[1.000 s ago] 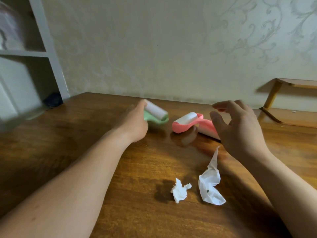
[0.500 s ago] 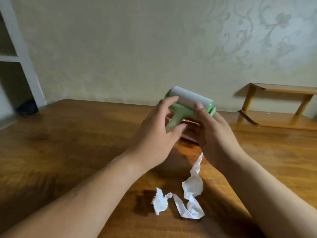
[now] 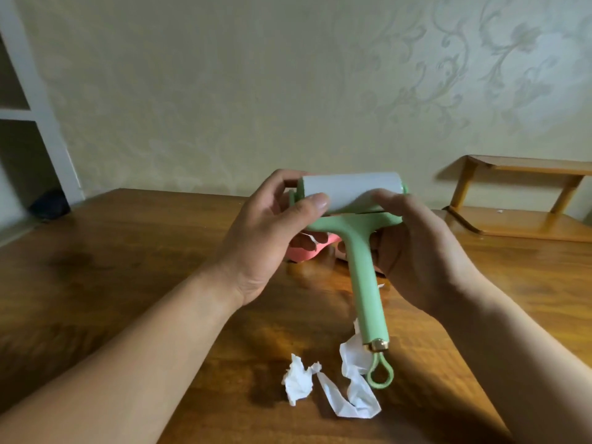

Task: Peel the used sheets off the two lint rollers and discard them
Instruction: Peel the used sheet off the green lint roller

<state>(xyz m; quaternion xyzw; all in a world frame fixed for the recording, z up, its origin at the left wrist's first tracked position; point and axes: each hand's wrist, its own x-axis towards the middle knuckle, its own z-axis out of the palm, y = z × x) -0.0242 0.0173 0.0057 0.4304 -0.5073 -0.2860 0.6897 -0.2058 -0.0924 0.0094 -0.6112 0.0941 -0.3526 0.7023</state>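
I hold the green lint roller (image 3: 363, 267) above the table, its white sticky roll (image 3: 349, 189) level on top and its handle hanging toward me. My left hand (image 3: 269, 238) grips the roll's left end, thumb pressed on the sheet. My right hand (image 3: 419, 248) holds the right end and the fork, thumb on the roll. The pink lint roller (image 3: 307, 249) lies on the table behind my hands, mostly hidden. Two crumpled white sheets, a small ball (image 3: 299, 382) and a longer twisted one (image 3: 354, 386), lie on the table near me.
The brown wooden table (image 3: 128, 283) runs back to a patterned wall. A white shelf unit (image 3: 28, 123) stands at the far left with a dark object (image 3: 49, 205) at its foot. A low wooden rack (image 3: 519, 200) sits at the far right.
My left hand lifted the green roller off the table and brought it toward me. Both hands now hold it, and the roll has turned level with the handle pointing down.
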